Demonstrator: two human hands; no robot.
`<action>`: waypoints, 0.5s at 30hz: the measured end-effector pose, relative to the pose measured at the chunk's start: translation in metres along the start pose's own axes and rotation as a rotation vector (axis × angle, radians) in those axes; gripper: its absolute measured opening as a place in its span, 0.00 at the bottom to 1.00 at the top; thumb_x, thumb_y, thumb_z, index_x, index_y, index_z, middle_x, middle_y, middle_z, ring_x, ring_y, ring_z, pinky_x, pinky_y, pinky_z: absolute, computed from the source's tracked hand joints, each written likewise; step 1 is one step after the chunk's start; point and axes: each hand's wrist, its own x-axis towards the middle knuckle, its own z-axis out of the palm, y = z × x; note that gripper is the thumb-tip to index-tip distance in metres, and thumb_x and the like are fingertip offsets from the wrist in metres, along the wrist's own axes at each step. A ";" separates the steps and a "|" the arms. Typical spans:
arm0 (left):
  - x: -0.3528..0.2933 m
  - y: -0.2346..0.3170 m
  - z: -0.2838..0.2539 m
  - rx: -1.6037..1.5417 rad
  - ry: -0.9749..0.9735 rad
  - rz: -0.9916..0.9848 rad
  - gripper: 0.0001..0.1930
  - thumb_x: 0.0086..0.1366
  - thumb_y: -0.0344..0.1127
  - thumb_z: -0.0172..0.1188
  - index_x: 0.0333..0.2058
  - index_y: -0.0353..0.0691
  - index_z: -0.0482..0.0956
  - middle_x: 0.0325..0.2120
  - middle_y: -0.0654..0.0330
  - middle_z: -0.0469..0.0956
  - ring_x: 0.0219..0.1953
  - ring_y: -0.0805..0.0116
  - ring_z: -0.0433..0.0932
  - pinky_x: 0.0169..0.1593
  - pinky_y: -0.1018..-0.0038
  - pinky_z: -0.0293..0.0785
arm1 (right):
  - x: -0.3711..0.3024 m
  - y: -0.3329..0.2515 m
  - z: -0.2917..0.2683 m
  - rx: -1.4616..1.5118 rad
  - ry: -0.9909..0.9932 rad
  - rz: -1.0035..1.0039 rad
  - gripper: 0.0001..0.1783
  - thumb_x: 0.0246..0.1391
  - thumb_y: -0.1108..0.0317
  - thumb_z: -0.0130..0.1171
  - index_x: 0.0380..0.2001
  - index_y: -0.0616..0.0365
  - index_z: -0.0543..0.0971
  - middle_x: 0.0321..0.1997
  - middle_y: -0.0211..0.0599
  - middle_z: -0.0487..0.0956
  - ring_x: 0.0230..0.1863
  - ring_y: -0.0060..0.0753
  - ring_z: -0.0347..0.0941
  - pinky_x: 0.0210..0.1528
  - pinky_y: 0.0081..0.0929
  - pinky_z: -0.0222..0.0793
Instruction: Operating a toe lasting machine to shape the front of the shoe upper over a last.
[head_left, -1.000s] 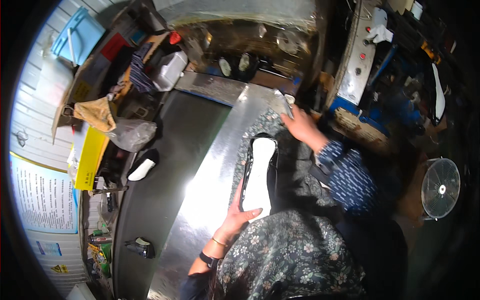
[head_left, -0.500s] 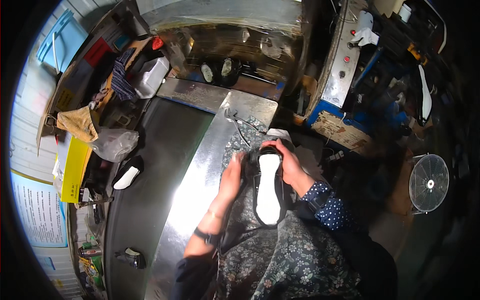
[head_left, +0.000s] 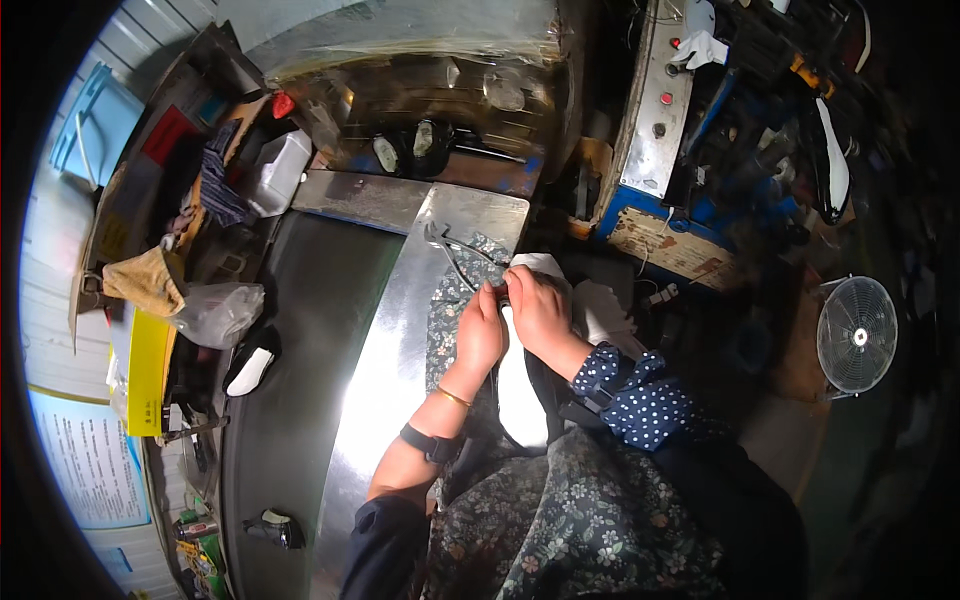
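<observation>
A black shoe (head_left: 522,400) lies lengthwise over my floral apron, its long white sole side facing up. Both hands meet at its far end and cover it. My left hand (head_left: 480,328) is closed along the left side, thumb and fingertips pinched at the edge. From the right, my right hand (head_left: 540,308) curls over the tip, its fingers bent and touching the left ones. Exactly what the fingertips pinch is hidden. Just beyond the hands, metal pincers (head_left: 455,252) rest on floral cloth at the end of a shiny metal bench (head_left: 375,400).
Left of the bench runs a dark conveyor belt (head_left: 290,400), with a black shoe (head_left: 273,528) on it. Another white-soled shoe (head_left: 250,370) sits at the belt's left edge. Two shoes (head_left: 412,148) stand at the back. A round fan (head_left: 857,337) and a machine panel (head_left: 650,120) are right.
My left hand, apart from the shoe and spread before, has come in to its far end. My right hand has moved over the tip and closed. The view has shifted slightly.
</observation>
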 end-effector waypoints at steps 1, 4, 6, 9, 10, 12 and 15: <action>0.010 -0.035 -0.001 -0.275 -0.044 0.025 0.28 0.78 0.48 0.34 0.54 0.31 0.75 0.51 0.48 0.78 0.53 0.59 0.77 0.57 0.70 0.69 | 0.001 -0.004 0.010 0.299 -0.035 0.012 0.19 0.70 0.58 0.43 0.39 0.60 0.78 0.36 0.51 0.81 0.42 0.47 0.79 0.48 0.35 0.73; -0.023 -0.016 -0.005 -0.377 -0.223 0.210 0.27 0.77 0.45 0.39 0.66 0.33 0.59 0.62 0.48 0.67 0.63 0.60 0.68 0.63 0.69 0.65 | 0.003 0.041 0.008 1.074 -0.293 0.064 0.27 0.72 0.49 0.38 0.40 0.60 0.80 0.43 0.30 0.80 0.48 0.25 0.74 0.56 0.28 0.66; -0.076 -0.029 -0.016 -0.504 -0.376 0.004 0.37 0.73 0.36 0.52 0.71 0.35 0.40 0.68 0.48 0.54 0.68 0.60 0.58 0.67 0.67 0.59 | -0.006 0.051 -0.008 1.181 -0.338 0.182 0.28 0.72 0.49 0.37 0.40 0.59 0.81 0.43 0.32 0.80 0.49 0.26 0.73 0.57 0.27 0.65; -0.155 -0.058 -0.012 -0.459 -0.421 -0.066 0.49 0.61 0.21 0.64 0.71 0.41 0.38 0.65 0.49 0.59 0.64 0.60 0.64 0.65 0.66 0.63 | -0.005 0.026 -0.019 1.375 -0.454 0.031 0.37 0.72 0.41 0.29 0.38 0.58 0.82 0.42 0.29 0.80 0.46 0.24 0.72 0.55 0.25 0.64; -0.166 -0.070 -0.007 -0.554 -0.388 -0.185 0.48 0.60 0.20 0.64 0.71 0.43 0.42 0.63 0.52 0.63 0.61 0.61 0.67 0.64 0.66 0.65 | -0.004 0.008 -0.024 1.370 -0.640 0.037 0.37 0.72 0.41 0.28 0.38 0.57 0.82 0.41 0.30 0.79 0.46 0.24 0.71 0.58 0.24 0.62; -0.157 -0.058 -0.005 -0.931 -0.353 -0.344 0.42 0.60 0.20 0.63 0.68 0.47 0.51 0.55 0.56 0.70 0.54 0.63 0.73 0.59 0.65 0.70 | 0.006 -0.005 -0.030 1.005 -0.495 -0.147 0.34 0.73 0.44 0.29 0.43 0.59 0.79 0.41 0.33 0.77 0.48 0.26 0.70 0.58 0.26 0.63; -0.124 -0.054 -0.032 -0.945 -0.310 -0.306 0.31 0.61 0.24 0.60 0.62 0.45 0.62 0.46 0.58 0.76 0.47 0.62 0.77 0.54 0.61 0.74 | 0.044 0.040 -0.084 0.345 -0.254 -0.417 0.25 0.67 0.51 0.52 0.54 0.63 0.73 0.49 0.48 0.79 0.55 0.43 0.73 0.56 0.35 0.68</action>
